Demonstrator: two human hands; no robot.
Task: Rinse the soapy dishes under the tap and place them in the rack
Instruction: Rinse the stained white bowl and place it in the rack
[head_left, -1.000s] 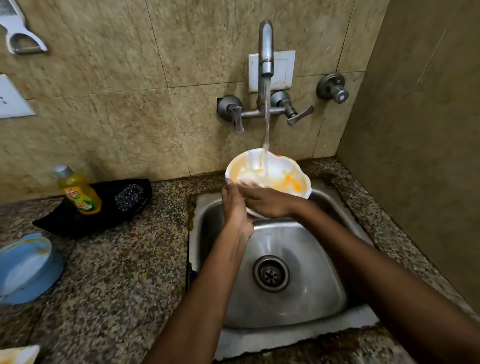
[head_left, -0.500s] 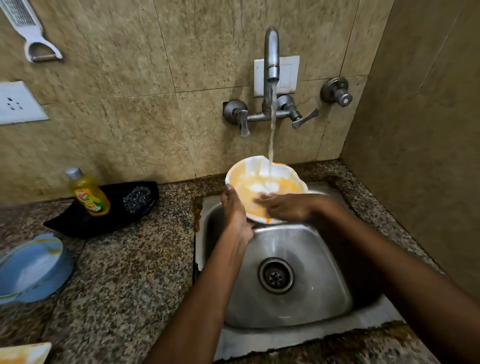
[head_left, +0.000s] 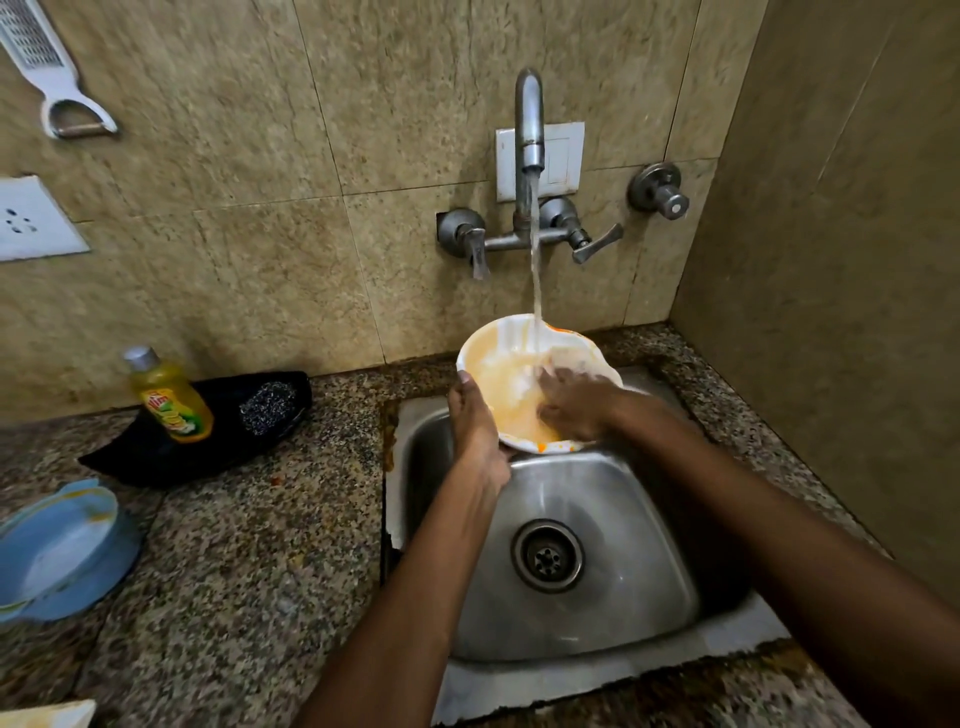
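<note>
Beige tiled walls close in a corner where a speckled granite worktop (head_left: 249, 545) carries a steel sink (head_left: 613, 597). Over the back of that sink a white plate (head_left: 493, 374), smeared with orange residue and suds, is held tilted under the stream falling from the wall tap (head_left: 530, 119). The left hand (head_left: 475, 426) grips the plate's near-left rim, thumb on the upper face and fingers curled beneath. The right hand (head_left: 574, 405) lies inside the plate, its fingers pressed against the wet surface where the water lands; they are too blurred to say how far they curl, and nothing seems to be held in them.

Rinsing looks to be in full swing and not finished, since orange film covers most of the plate. Next it probably calls for turning the plate so the stream reaches the rest of the face and the underside, with a firm hold on the slippery rim, before it is carried off. No rack is in view, so where it goes cannot be told.

Farther out on the left, a yellow dish soap bottle (head_left: 169, 397) and a steel scrubber (head_left: 267, 408) sit on a black tray (head_left: 156, 457), and a blue plate (head_left: 57, 551) with orange streaks waits near the worktop's edge. A grater (head_left: 49, 67) hangs on the wall above.
</note>
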